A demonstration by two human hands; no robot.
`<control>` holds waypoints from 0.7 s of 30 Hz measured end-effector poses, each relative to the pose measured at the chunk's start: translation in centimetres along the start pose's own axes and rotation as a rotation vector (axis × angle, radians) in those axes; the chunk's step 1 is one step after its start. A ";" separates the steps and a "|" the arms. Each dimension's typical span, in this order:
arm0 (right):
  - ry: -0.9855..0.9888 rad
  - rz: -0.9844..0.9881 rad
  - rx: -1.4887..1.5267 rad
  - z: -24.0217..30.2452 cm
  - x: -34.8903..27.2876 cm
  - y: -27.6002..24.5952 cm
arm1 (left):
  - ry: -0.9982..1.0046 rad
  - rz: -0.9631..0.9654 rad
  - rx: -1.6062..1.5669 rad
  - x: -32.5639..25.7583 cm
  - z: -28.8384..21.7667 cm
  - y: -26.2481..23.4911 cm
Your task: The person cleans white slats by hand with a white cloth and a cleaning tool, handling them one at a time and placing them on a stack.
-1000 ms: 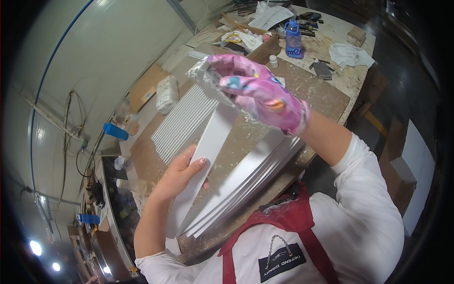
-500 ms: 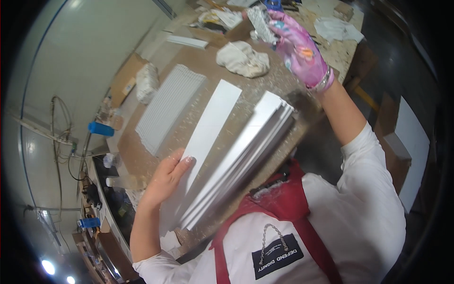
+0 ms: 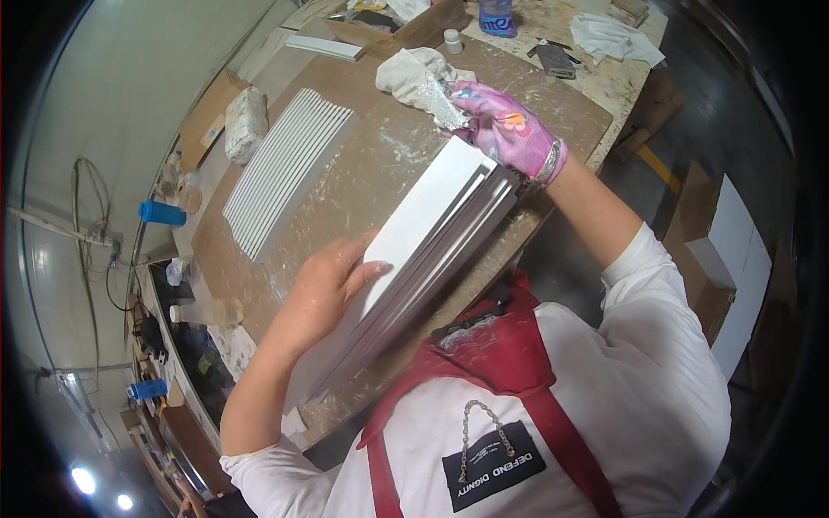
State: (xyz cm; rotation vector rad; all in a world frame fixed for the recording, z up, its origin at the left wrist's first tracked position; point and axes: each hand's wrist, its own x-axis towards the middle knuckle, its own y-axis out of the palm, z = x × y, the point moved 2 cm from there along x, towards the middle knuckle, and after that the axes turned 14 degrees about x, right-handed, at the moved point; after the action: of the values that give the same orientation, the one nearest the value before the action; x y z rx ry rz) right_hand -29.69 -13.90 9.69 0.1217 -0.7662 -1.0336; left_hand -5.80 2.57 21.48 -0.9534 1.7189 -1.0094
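Observation:
A long flat white strip [image 3: 426, 209] lies over a stack of similar strips [image 3: 458, 246] along the table's near edge. My bare left hand [image 3: 332, 281] grips the strip's left edge, thumb on top and fingers at its side. At the strip's far end is my right hand [image 3: 509, 131], in a pink flowered glove. Its fingers are closed round a crumpled silvery-white wad [image 3: 445, 105], whose exact material I cannot make out. Just beyond the wad lies a bunched off-white cloth [image 3: 406, 76].
A ribbed row of white strips [image 3: 289, 173] lies left on the brown board [image 3: 393, 151]. Behind are a wrapped white block [image 3: 247, 125], an open cardboard box [image 3: 406, 36], a small white bottle [image 3: 452, 41] and a blue-purple bottle [image 3: 497, 19]. A carton [image 3: 704, 250] stands at right.
My left hand has brought the strip rightward onto the stack. The gloved right hand has come down and nearer with the wad, from above the table's far side to the strip's far end.

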 end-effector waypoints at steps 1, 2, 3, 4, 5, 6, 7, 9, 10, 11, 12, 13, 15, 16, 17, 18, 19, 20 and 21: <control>0.232 -0.118 0.269 0.1 0.4 0.1 | -0.036 0.028 0.058 0.0 0.3 0.1; 0.467 -0.235 0.535 0.1 0.7 0.3 | -0.046 0.026 0.057 -0.2 0.4 0.3; 0.477 -0.254 0.539 0.3 0.8 0.6 | -0.043 0.008 0.043 -0.6 0.5 0.6; 0.480 -0.253 0.537 0.3 0.7 0.3 | -0.030 -0.009 0.029 -0.9 0.3 0.9; 0.485 -0.217 0.545 0.3 0.6 -0.1 | -0.021 -0.021 0.058 -1.5 -0.1 1.1; 0.489 -0.179 0.553 0.3 0.6 -0.3 | -0.023 -0.023 0.055 -2.2 -0.6 1.2; 0.499 -0.179 0.549 0.4 0.6 -0.4 | 0.004 -0.101 0.129 -2.9 -0.9 1.3; 0.517 -0.186 0.598 0.6 1.0 -0.2 | 0.004 -0.188 0.237 -3.8 -0.9 1.9; 0.533 -0.178 0.594 0.0 0.5 -0.2 | -0.008 -0.191 0.225 -3.9 -0.3 2.7; 0.295 -0.019 0.387 -0.6 -0.2 -0.1 | -0.031 -0.235 0.259 -4.4 0.4 3.8; 0.182 0.071 0.168 -0.5 -0.8 -0.5 | -0.058 -0.278 0.293 -5.1 0.9 4.7; 0.058 0.131 -0.050 -0.5 -1.5 -0.9 | -0.169 -0.133 0.211 -4.5 0.8 4.4; 0.258 0.012 -0.316 1.3 -1.0 1.6 | -0.166 -0.179 0.186 -4.5 0.6 4.7; 0.212 0.096 -0.161 1.2 -1.7 -1.2 | -0.064 -0.366 0.186 -4.6 0.4 5.1; 0.239 0.046 -0.202 1.6 -1.7 -2.1 | -0.038 -0.370 0.152 -4.4 0.2 5.3; 0.255 0.073 -0.080 1.1 -2.0 -4.0 | -0.026 -0.378 0.148 -4.4 -0.1 5.2; 0.324 0.076 0.181 1.1 -1.8 -4.8 | -0.006 -0.438 0.157 -4.3 -0.2 5.7; 0.329 0.060 0.254 0.7 -1.6 -5.9 | 0.004 -0.434 0.137 -4.2 -0.1 5.7; 0.332 0.053 0.330 0.3 -1.2 -6.7 | -0.001 -0.461 0.131 -4.5 0.3 5.7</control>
State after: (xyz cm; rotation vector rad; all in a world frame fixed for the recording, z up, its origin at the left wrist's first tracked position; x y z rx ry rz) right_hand -35.08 -16.44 6.37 0.5403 -0.6256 -0.8030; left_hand -5.13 8.67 17.54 -1.2947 1.4387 -1.3968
